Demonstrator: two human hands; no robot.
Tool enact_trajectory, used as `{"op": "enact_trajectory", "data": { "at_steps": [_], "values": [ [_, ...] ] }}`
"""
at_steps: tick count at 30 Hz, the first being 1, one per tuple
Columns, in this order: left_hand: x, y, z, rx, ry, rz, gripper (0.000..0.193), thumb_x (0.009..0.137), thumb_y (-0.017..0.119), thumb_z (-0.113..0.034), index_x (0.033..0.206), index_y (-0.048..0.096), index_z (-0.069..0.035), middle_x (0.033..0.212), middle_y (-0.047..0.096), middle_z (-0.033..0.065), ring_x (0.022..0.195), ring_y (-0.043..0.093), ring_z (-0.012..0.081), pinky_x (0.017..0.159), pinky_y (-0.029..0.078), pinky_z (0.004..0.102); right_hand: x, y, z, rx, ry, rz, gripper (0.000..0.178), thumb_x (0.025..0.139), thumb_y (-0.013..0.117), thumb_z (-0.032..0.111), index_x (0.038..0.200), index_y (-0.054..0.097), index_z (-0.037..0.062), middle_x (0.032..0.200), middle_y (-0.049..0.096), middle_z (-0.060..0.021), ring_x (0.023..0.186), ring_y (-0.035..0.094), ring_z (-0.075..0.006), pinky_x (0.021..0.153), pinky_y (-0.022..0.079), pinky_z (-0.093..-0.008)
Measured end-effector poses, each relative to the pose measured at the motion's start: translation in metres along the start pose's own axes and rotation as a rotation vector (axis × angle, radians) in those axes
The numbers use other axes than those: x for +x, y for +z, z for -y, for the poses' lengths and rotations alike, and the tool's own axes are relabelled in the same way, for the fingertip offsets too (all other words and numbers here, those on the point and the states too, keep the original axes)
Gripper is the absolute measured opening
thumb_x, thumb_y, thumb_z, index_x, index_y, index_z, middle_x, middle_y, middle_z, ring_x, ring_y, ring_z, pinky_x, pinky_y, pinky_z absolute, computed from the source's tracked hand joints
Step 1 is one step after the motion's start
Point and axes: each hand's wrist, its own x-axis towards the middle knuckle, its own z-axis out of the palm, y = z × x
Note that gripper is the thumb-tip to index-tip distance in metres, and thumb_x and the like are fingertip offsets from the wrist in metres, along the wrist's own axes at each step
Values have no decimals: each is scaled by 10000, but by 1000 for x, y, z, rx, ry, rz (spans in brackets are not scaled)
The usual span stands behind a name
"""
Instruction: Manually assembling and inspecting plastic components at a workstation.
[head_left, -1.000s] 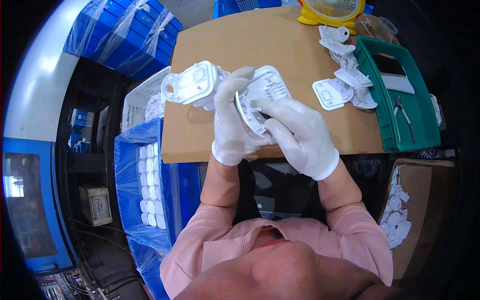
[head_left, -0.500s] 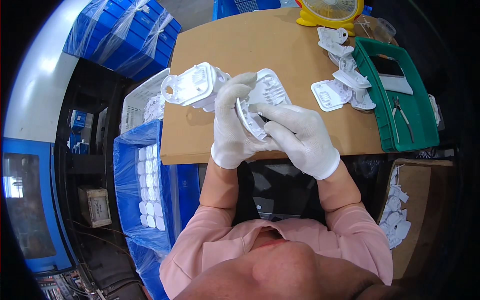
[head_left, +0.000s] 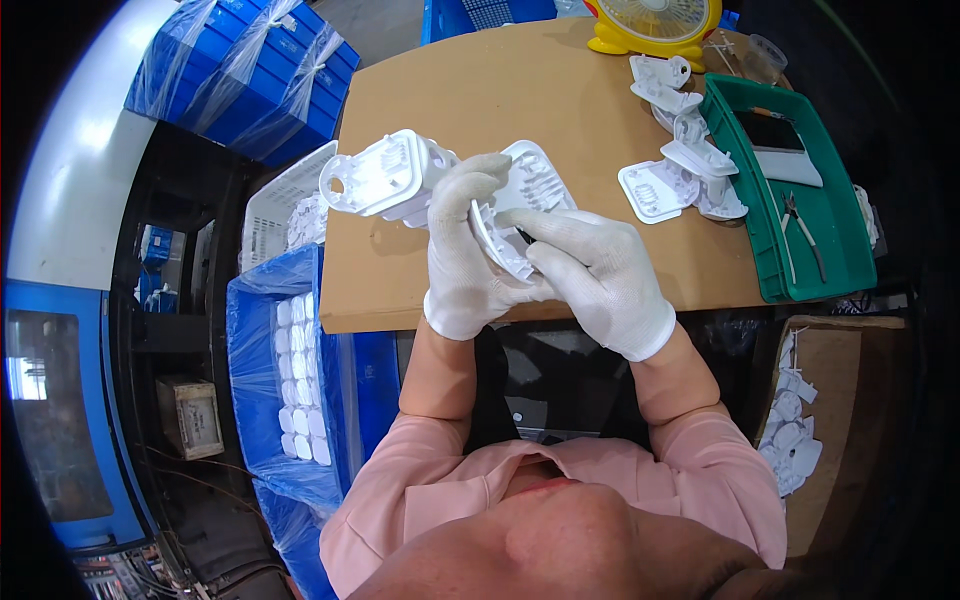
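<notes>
My left hand [head_left: 462, 250], in a white knit glove, is closed around a curved white moulded plastic part [head_left: 492, 240] with small ribs and pegs along it. The gloved right hand [head_left: 605, 280] meets it from the right, thumb and forefinger pinched at the part's edge. Something small and dark shows between those fingertips; its kind cannot be made out. Just beyond the hands lies a ribbed white plastic part [head_left: 538, 182]. Left of my left hand, a group of similar white parts [head_left: 385, 178] sits on the cardboard-covered table [head_left: 450, 90].
More white parts [head_left: 655, 192] are piled at the right, beside a green tray [head_left: 868, 270] holding cutting pliers [head_left: 805, 235]. A yellow fan [head_left: 650, 42] stands at the far edge. A blue plastic-lined crate [head_left: 250, 330] of white pieces is at lower left.
</notes>
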Motion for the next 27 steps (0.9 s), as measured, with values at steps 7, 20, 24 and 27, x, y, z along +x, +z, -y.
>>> {"op": "enact_trajectory", "data": {
  "at_steps": [7, 20, 24, 27],
  "values": [
    [3, 0, -5, -33, -30, -5, 900, 505, 951, -297, 1187, 407, -72, 1207, 504, 162, 1066, 534, 280, 929, 442, 391, 0, 0, 0, 64, 54, 14, 321, 863, 532, 36, 1159, 637, -29, 961, 663, -154, 844, 638, -191, 746, 493, -286],
    [1, -1, -3, -12, -37, -7, 899, 504, 948, -316, 1181, 408, -73, 1198, 503, 155, 1063, 528, 284, 929, 437, 384, 0, 2, -1, 153, 115, 13, 312, 885, 532, 44, 1166, 623, -57, 1033, 656, -142, 924, 633, -172, 807, 492, -277],
    [0, 1, 0, -3, -13, -15, 909, 507, 949, -309, 1192, 398, -78, 1203, 500, 158, 1073, 526, 282, 930, 433, 379, -1, 4, -4, 283, 187, 0, 305, 898, 526, 43, 1170, 620, -58, 1064, 647, -125, 939, 623, -152, 804, 492, -255],
    [1, 1, 2, 5, 13, -26, 919, 508, 949, -306, 1202, 391, -77, 1209, 497, 162, 1081, 525, 283, 936, 431, 382, -2, 9, -9, 366, 223, -45, 305, 903, 518, 40, 1175, 618, -54, 1046, 644, -113, 924, 620, -147, 797, 494, -248]
  ]
}}
